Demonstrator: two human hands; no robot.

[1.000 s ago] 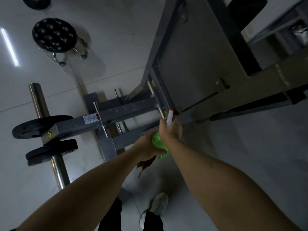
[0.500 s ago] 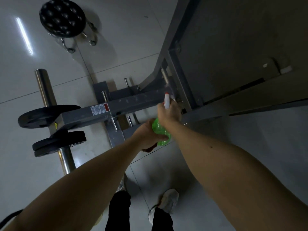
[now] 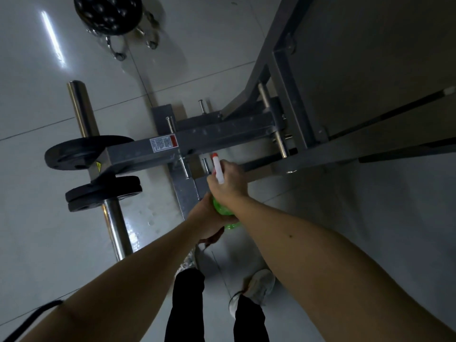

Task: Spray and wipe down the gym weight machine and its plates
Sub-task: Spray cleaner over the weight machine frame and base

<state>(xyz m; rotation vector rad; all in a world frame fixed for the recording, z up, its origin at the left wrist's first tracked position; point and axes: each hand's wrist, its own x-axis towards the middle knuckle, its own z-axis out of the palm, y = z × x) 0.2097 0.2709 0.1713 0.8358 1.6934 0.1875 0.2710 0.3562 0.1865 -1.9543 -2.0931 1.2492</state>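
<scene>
Green spray bottle [image 3: 223, 212] is being held in both hands just in front of the weight machine [image 3: 222, 138], w/ its white, red-tipped nozzle [image 3: 217, 169] being pointed at the grey beam right of the warning label; nozzle and beam are being read as near but apart. Bottle is being judged light, thin plastic, prob. a bit squashy and slippery if wet, so the best hold is being taken as round the neck for the trigger plus round the body for support. Right hand [image 3: 228, 185] is being wrapped round the sprayer head, fingers curled tight; the trigger finger itself is being hidden, so squeeze can't be told. Left hand [image 3: 209, 217] is being cupped round the green body from below, fingers curled. Smth dark reddish [image 3: 212, 239] is being seen under the left hand, poss. a cloth, can't be told. Plates [image 3: 84, 151] are being carried on the chrome sleeve at the beam's left end, well apart from both hands; judged heavy, stiff, not to be shifted when wiped.
</scene>
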